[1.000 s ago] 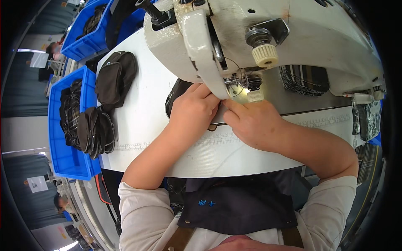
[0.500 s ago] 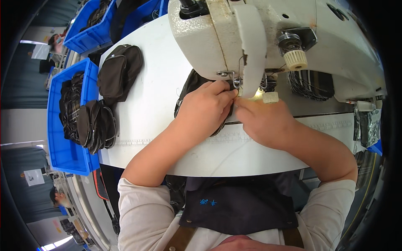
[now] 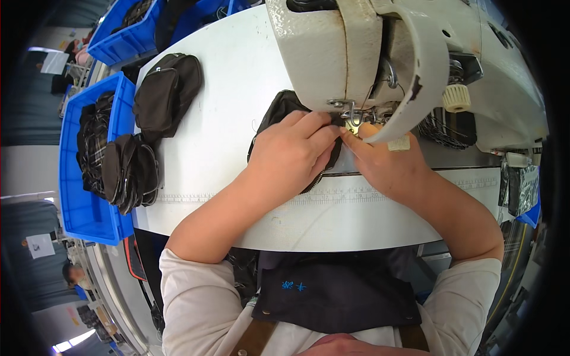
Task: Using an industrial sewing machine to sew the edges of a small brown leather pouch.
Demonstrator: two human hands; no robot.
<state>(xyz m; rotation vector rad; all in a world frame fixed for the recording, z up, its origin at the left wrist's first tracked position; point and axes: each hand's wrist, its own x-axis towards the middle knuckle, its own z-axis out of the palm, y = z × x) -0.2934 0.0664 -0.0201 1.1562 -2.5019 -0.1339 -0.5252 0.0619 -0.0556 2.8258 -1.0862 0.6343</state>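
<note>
A dark fabric pouch [image 3: 284, 105] with a zipper along its lower edge lies under the head of the white sewing machine [image 3: 317, 62]. My left hand [image 3: 292, 153] lies over it, fingers bent and closed on its right edge beside the presser foot [image 3: 354, 116]. Close against those fingertips, my right hand [image 3: 392, 166] pinches the same edge with thumb and forefinger. The white curved guard [image 3: 415, 77] partly covers the right fingers. Most of the pouch is hidden beneath my left hand, and the exact pinch points are hard to see.
Finished-looking dark pouches [image 3: 168, 95] sit on the white table [image 3: 237, 71] at left. More pouches [image 3: 129, 172] lean over a blue bin [image 3: 70, 207] holding plaid fabric. Behind the needle area rests a dark stack with loose threads [image 3: 451, 126]. Another blue bin [image 3: 119, 44] stands far left.
The machine now appears farther right, as the view has shifted. My right forefinger has moved up beside the presser foot; the left hand stays on the pouch.
</note>
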